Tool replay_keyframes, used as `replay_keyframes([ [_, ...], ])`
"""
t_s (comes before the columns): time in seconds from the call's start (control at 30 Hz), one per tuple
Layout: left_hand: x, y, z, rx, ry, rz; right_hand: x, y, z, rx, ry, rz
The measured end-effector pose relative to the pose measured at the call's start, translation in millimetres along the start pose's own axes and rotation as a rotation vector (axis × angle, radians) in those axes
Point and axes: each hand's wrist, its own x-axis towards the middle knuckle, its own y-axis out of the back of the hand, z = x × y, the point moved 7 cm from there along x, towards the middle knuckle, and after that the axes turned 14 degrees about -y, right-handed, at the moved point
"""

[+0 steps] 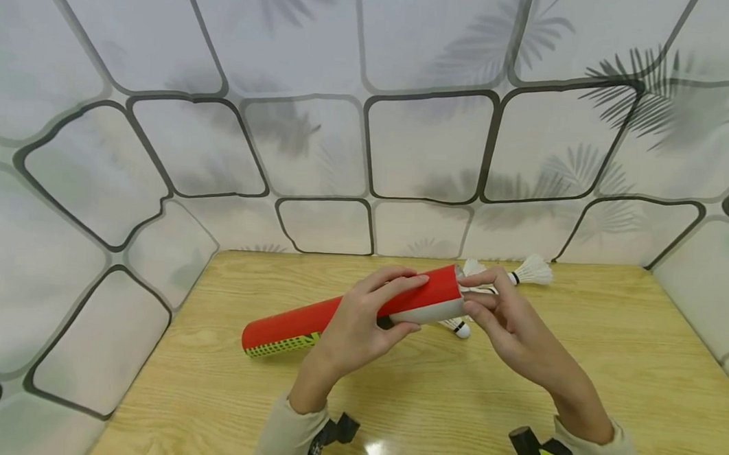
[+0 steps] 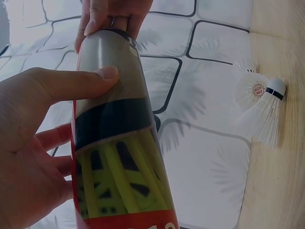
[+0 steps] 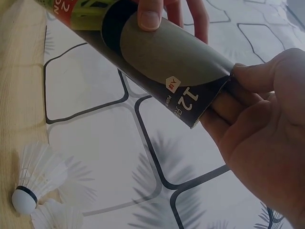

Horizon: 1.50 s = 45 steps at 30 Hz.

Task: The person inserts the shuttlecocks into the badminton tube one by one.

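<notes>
A red shuttlecock tube (image 1: 291, 325) with a yellow-green dotted pattern is held tilted over the table. My left hand (image 1: 354, 326) grips it around the middle, thumb across the grey part near its right end. In the right wrist view, fingers of my right hand (image 3: 257, 129) reach inside the tube's mouth (image 3: 196, 123), and the thumb lies at the rim. Their tips are hidden inside the tube, so I cannot tell whether they hold anything there. Behind and below the tube's mouth lie white feather shuttlecocks, one (image 1: 532, 270) at the back and another (image 1: 460, 327) partly covered.
The wood-grain table (image 1: 206, 411) carries everything. A pale patterned backdrop (image 1: 430, 148) rises behind its far edge and along both sides. Another shuttlecock (image 1: 474, 266) shows partly behind the tube's mouth. Both wrists wear small black camera mounts (image 1: 348, 427).
</notes>
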Motion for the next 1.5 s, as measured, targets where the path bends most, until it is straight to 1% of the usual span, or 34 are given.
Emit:
replay_keyframes([
  [0.27,1.6,-1.6,1.9,-0.002,-0.008,-0.003,-2.4,-1,1,0.019,-0.005,-0.039],
  [0.43,0.6,-2.5,0.5,-0.006,0.005,-0.013,-2.2,-1,2,0.030,-0.010,-0.043],
  [0.57,0.1,-2.9,-2.1,0.006,0.007,-0.018,0.3,-1,0,-0.013,-0.004,-0.001],
  [0.67,-1.1,-1.3,-5.0,0.013,0.020,-0.014,2.1,2,1,-0.025,-0.004,0.039],
  [0.83,-5.5,5.5,-14.5,0.040,0.056,0.002,-0.5,15,3,0.032,-0.020,0.072],
  [0.93,-9.1,11.2,-21.8,0.065,0.076,0.014,-1.9,23,6,0.041,-0.041,0.090],
  [1.03,-13.8,17.1,-29.0,0.081,0.108,0.027,-1.9,30,12,0.013,-0.065,0.135],
  [1.13,-17.5,21.5,-34.8,0.082,0.135,0.035,-1.7,37,20,-0.040,-0.090,0.195],
  [1.27,-21.6,25.8,-40.0,0.085,0.160,0.039,0.1,40,31,-0.091,-0.136,0.258],
  [1.37,-23.4,28.3,-42.5,0.097,0.176,0.040,2.1,40,43,-0.131,-0.171,0.273],
  [1.5,-24.6,29.9,-45.8,0.113,0.194,0.037,4.3,36,60,-0.198,-0.215,0.266],
])
